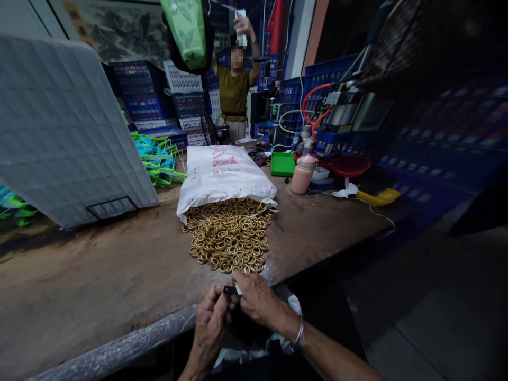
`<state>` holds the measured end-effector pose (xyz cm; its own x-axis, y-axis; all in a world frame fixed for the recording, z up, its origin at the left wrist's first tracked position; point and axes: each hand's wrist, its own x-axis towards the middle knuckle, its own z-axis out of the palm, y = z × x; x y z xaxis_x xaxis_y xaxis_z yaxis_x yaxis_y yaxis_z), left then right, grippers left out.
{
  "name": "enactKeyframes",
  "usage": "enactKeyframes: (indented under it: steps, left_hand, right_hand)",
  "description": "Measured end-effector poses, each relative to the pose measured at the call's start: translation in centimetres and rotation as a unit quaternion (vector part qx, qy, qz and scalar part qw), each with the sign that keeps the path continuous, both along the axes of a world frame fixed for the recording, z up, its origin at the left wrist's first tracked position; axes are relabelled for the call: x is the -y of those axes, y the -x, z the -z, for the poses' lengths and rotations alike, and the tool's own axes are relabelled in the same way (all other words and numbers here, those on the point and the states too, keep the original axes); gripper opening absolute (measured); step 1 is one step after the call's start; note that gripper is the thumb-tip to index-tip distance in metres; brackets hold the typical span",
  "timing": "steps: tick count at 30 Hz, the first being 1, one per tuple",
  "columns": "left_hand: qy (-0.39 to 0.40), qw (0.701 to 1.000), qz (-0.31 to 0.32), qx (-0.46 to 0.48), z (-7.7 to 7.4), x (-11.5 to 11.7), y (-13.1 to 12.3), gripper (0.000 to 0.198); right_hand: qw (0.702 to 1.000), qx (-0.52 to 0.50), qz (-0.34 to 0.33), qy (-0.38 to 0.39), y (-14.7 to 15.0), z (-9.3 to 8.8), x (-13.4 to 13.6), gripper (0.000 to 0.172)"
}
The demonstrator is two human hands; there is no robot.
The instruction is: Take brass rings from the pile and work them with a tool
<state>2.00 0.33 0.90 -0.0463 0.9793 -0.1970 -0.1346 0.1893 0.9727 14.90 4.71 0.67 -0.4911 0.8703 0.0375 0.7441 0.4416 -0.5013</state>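
Pinching a small dark item: left grip and right grip, both narrowly closed.

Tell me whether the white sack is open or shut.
Open: gold-coloured rings spill from the near end of the white sack onto the table.

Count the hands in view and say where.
3: the left hand and right hand, close together at the table's near edge, and a co-worker's hand, up at the back, holding a phone. The co-worker's other hand is hidden.
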Motion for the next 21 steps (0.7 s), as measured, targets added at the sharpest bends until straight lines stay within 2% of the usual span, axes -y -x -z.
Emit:
enactKeyframes:
  steps: [4, 7, 9, 12, 17, 21]
  left_hand:
    - [0.009, 1.000, 0.014, 0.019, -0.6, 1.0, -0.4, 0.033]
    - [0.073, 0.993, 0.015, 0.095, -0.2, 1.0, -0.6, 0.035]
    - [0.113, 0.984, 0.023, 0.140, 0.3, 0.6, -0.5, 0.038]
    - [0.121, 0.979, 0.032, 0.159, 1.1, -0.1, 0.0, 0.042]
    - [0.133, 0.971, -0.006, 0.196, 2.3, -0.9, 1.0, 0.041]
    - [0.148, 0.962, 0.022, 0.227, 2.9, -1.6, 1.6, 0.048]
  right_hand:
    - [0.995, 0.056, 0.075, -0.036, -0.1, -0.1, -1.4, 0.023]
    - [0.989, 0.065, 0.114, -0.066, -0.3, 0.0, -3.1, 0.021]
    - [0.986, 0.064, 0.123, -0.087, -0.1, 0.0, -4.3, 0.019]
    - [0.983, 0.082, 0.134, -0.100, 0.5, 0.3, -5.8, 0.018]
    - [0.980, 0.100, 0.143, -0.098, 1.6, 1.3, -7.2, 0.020]
    - [0.979, 0.089, 0.153, -0.101, 1.9, 2.1, -7.7, 0.021]
